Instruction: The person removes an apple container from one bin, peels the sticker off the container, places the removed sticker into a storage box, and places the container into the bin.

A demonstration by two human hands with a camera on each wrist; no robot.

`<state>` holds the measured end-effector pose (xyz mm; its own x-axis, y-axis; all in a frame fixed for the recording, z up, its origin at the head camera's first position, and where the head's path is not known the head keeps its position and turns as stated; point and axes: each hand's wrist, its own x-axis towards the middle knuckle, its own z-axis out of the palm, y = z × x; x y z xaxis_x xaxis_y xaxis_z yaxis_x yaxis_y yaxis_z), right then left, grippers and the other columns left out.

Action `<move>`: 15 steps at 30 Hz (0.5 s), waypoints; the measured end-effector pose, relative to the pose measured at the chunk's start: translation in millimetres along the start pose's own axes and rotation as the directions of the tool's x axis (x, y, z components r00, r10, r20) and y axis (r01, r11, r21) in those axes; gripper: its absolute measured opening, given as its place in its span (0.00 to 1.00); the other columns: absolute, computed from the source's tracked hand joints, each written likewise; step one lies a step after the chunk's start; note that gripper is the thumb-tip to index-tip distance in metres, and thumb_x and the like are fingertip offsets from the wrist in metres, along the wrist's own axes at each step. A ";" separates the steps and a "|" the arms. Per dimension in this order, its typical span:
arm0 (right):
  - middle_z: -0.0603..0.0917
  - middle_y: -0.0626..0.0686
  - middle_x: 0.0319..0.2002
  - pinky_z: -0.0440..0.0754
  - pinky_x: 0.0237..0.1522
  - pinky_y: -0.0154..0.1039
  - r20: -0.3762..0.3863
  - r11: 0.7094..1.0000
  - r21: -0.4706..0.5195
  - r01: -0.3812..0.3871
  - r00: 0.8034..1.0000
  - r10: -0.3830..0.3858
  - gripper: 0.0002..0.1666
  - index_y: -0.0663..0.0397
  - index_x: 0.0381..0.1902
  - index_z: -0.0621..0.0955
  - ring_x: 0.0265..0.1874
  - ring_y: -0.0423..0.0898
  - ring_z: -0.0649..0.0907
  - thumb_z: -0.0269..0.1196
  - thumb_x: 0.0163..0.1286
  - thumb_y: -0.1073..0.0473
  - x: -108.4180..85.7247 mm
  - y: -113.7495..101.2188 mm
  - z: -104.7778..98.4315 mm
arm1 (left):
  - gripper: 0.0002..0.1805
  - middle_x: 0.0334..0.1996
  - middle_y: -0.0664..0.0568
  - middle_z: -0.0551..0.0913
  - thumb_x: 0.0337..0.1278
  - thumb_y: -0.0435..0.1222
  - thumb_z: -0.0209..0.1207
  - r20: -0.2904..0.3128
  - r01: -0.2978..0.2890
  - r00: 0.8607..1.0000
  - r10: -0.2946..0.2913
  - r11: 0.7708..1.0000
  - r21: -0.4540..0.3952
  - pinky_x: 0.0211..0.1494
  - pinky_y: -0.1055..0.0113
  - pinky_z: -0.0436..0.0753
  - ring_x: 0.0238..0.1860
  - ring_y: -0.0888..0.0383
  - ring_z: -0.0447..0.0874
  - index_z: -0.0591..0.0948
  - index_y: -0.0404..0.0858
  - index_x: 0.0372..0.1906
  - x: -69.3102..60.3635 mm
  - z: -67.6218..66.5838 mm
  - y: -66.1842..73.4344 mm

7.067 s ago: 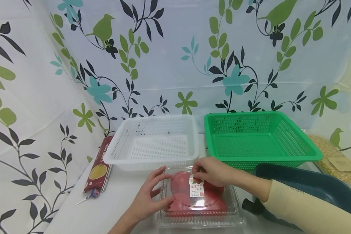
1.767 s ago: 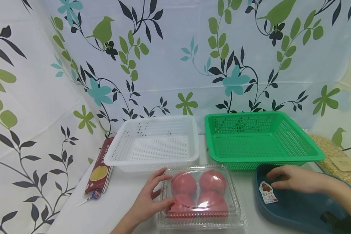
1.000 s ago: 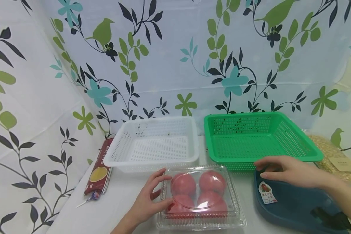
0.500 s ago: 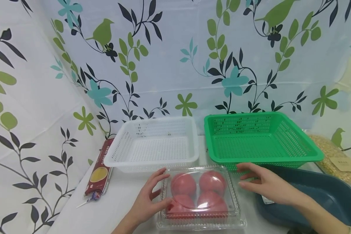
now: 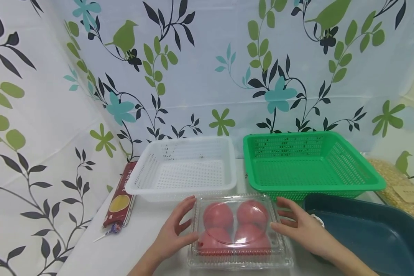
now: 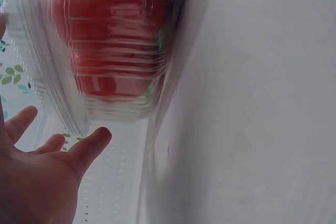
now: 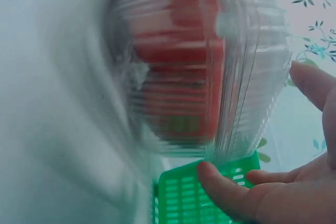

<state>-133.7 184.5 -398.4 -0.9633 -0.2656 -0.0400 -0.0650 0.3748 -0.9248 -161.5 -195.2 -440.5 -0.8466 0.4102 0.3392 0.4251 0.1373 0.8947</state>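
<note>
A clear plastic clamshell box (image 5: 239, 260) with several red round fruits (image 5: 218, 215) inside lies on the table, its lid down. My left hand (image 5: 172, 234) is at the box's left side, fingers spread and slightly bent. At the opposite side is my right hand (image 5: 301, 229), thumb and fingers apart. Both wrist views show the box (image 6: 113, 106) standing between spread fingers; I cannot tell whether the fingertips touch it. A white sticker (image 5: 318, 219) shows on the dark blue basin (image 5: 369, 230), mostly hidden behind my right hand.
Behind the box stand a white basket (image 5: 179, 191) and a green basket (image 5: 317, 188). On the left lie a red packet (image 5: 124, 191) and a lollipop (image 5: 115, 228). A bag of yellow grains (image 5: 393, 184) is at the right. Patterned cloth (image 5: 210, 76) hangs behind.
Earlier my right hand pinched the sticker on the box lid; later the sticker was on the basin. Since then that hand has moved left to the box's right side. My left hand stayed put.
</note>
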 end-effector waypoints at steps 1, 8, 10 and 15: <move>0.62 0.69 0.72 0.79 0.60 0.54 -0.003 1.000 -0.008 0.003 1.000 -0.003 0.51 0.61 0.77 0.55 0.67 0.69 0.70 0.69 0.68 0.50 -0.4 0.4 2.0 | 0.47 0.77 0.39 0.55 0.55 0.28 0.70 0.009 0.005 1.000 -0.004 1.000 -0.022 0.66 0.47 0.74 0.74 0.35 0.57 0.59 0.36 0.77 -0.4 -1.6 -1.0; 0.62 0.73 0.70 0.78 0.59 0.59 -0.017 0.996 -0.089 -0.024 1.000 0.022 0.58 0.71 0.76 0.49 0.66 0.72 0.70 0.70 0.67 0.49 -2.5 1.4 13.6 | 0.55 0.78 0.38 0.51 0.55 0.42 0.74 0.123 0.089 0.990 -0.071 0.985 -0.147 0.67 0.56 0.74 0.74 0.31 0.55 0.51 0.37 0.80 -2.6 -12.3 -6.7; 0.63 0.74 0.69 0.79 0.58 0.59 -0.021 0.994 -0.102 -0.050 0.999 0.048 0.57 0.73 0.75 0.51 0.64 0.71 0.72 0.70 0.67 0.48 -3.0 1.4 15.2 | 0.57 0.78 0.37 0.51 0.54 0.45 0.74 0.158 0.108 0.984 -0.083 0.981 -0.160 0.67 0.57 0.75 0.73 0.32 0.57 0.50 0.37 0.81 -3.3 -15.0 -8.3; 0.76 0.68 0.61 0.84 0.48 0.50 0.018 0.995 -0.029 -0.094 0.995 0.094 0.49 0.70 0.74 0.57 0.57 0.61 0.80 0.67 0.70 0.48 -2.8 5.6 20.8 | 0.59 0.78 0.36 0.52 0.54 0.46 0.74 0.226 0.161 0.966 -0.127 0.977 -0.141 0.66 0.59 0.76 0.72 0.33 0.60 0.48 0.42 0.82 -5.8 -22.0 -10.8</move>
<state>-126.0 168.9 -411.3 -0.9602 -0.2450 -0.1337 0.0181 0.4235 -0.9057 -168.2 -218.9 -445.8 -0.7990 0.5827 0.1488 0.2340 0.0734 0.9694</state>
